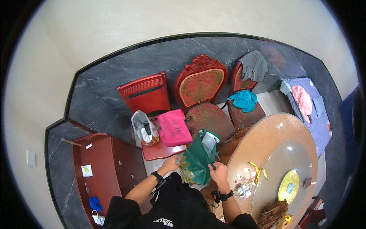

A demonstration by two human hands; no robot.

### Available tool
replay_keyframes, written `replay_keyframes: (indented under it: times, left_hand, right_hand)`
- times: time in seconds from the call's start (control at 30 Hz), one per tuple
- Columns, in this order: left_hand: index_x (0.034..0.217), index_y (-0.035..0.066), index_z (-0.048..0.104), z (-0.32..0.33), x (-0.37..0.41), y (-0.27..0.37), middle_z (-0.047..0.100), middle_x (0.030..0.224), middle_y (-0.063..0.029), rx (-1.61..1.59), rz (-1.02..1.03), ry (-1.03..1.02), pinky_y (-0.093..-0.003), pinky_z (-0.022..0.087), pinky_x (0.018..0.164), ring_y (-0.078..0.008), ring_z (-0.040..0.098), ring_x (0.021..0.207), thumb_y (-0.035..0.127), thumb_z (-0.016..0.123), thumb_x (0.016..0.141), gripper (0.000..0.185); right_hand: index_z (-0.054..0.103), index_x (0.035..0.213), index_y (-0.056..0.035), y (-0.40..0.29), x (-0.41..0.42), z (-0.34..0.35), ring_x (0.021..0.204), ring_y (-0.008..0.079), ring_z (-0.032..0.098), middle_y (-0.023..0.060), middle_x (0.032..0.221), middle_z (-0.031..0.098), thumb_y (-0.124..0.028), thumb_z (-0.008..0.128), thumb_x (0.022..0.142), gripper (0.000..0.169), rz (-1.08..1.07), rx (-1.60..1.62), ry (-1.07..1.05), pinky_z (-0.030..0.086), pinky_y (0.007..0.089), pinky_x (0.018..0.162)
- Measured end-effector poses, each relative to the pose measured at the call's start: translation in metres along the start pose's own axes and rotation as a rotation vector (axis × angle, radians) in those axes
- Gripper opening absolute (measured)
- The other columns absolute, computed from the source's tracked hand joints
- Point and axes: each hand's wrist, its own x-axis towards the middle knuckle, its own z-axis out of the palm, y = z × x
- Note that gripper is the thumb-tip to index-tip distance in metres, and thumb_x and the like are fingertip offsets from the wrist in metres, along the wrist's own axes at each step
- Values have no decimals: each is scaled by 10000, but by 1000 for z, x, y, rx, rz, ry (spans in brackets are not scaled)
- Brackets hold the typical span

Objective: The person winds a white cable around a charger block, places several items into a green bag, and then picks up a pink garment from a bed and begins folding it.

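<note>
A green bag with gold patterning and a pale lining [198,161] hangs before me, between both hands. My right hand [219,173] is closed on its right edge. My left hand [171,163] is at the bag's left side; whether its fingers hold the bag is hard to see. Just beyond, a pink bag with dark writing [174,128] lies on a red wooden chair [163,153], beside a white and silver bag [144,128] with dark things inside.
A round table [243,154] stands at the right, bearing a yellow disc [288,186], white cables and dried brown material. A carved upholstered chair [208,117] is ahead; another behind holds a teal cloth [245,100]. A red-brown cabinet [100,160] stands at the left.
</note>
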Motion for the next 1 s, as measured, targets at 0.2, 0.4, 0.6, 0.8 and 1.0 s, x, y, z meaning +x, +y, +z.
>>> replay_keyframes:
  times: [0.2,0.4,0.6,0.8,1.0]
  left_hand:
    - [1236,144,517,20,135,-2,612,1069,-254,348,-77,-125,-522,496,798,-433,607,974,192,570,808,434]
    - [1366,292,420,96,245,-39,542,1056,-150,583,-61,-79,-478,500,643,-314,614,874,181,454,902,479]
    - [1415,293,358,119,324,-67,541,1162,-178,578,-264,-263,-506,514,573,-341,606,963,155,432,905,533]
    - [1446,312,302,112,338,-72,617,1055,-137,637,-174,-400,-495,479,425,-324,620,917,170,518,857,644]
    - [827,78,721,120,328,-83,662,733,-134,665,-185,-248,-450,531,514,-287,656,670,164,561,783,187]
  right_hand:
    - [560,639,-2,22,28,6,627,390,566,182,661,558,-191,721,758,275,105,-57,-6,443,450,553]
    - [578,667,20,13,38,17,620,392,577,193,669,572,-189,690,803,273,419,-151,-175,444,415,538]
    - [641,757,15,13,55,34,596,346,605,188,677,602,-186,676,829,216,664,-77,-204,456,369,522]
    - [655,746,12,30,75,44,579,315,618,177,666,618,-210,679,836,240,706,-77,-234,463,363,539]
    - [653,726,21,40,115,45,554,297,622,161,632,619,-174,704,812,220,519,-141,-202,471,355,543]
